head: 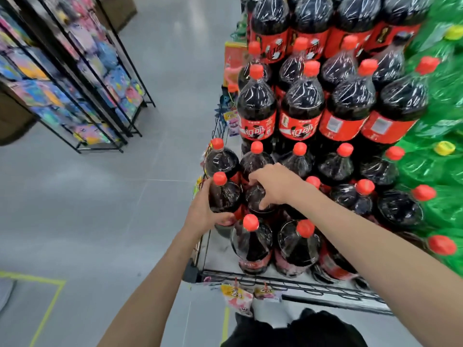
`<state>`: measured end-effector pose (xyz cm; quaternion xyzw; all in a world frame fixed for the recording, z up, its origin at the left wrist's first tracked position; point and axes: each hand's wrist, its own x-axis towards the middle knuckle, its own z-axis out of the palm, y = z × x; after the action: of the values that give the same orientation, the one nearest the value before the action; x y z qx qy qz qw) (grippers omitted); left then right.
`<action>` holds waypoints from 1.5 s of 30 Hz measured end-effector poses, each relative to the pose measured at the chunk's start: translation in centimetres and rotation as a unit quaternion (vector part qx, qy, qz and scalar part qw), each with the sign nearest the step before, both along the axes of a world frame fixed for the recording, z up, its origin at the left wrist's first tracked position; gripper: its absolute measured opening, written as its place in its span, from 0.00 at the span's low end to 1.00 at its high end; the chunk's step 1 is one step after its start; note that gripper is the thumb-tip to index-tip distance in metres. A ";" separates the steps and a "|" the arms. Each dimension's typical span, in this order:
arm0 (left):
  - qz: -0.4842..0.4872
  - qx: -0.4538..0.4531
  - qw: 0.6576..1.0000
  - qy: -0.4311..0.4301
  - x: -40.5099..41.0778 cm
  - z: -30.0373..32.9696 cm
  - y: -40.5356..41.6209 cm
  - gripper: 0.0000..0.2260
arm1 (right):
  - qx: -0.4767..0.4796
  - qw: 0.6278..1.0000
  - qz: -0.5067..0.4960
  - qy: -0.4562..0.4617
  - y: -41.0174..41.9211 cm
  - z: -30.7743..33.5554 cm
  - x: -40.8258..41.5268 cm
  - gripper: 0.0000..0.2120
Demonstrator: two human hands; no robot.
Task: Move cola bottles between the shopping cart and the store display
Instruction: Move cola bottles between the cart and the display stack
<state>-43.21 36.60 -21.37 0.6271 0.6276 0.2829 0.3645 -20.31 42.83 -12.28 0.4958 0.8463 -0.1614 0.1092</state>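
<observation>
My left grip (200, 211) clasps red-capped dark plastic cola bottle (223, 194) at black wire shelf (288, 278) corner; right grip (273, 186) clasps neighbouring bottle (255, 196). Advice: lift straight, clear front-row caps.

The cola bottles (255, 113) are clear glossy plastic over dark liquid, many wrapped in shiny crinkled film that catches white streaks of light. Their caps (251, 222) are smooth red plastic, and the red labels (299, 127) look like thin glossy film. The green bottles (436, 171) beside them are translucent, shiny plastic with yellow caps (444, 148). The display shelf (288, 284) is dark metal wire with a matt coating. The floor (87, 209) is smooth grey, with a faint sheen. The rack (105, 91) is thin black metal.
</observation>
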 end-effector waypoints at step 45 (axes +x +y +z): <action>-0.025 -0.095 0.994 -0.055 3.6 -4.1 -11.9 0.52 | -0.039 0.989 0.134 0.040 -5.7 2.8 1.1 0.35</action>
<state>-39.57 24.73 -25.50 0.5886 0.6147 0.2472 0.4633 -19.19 37.08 -9.51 0.3662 0.9020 -0.1977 0.1150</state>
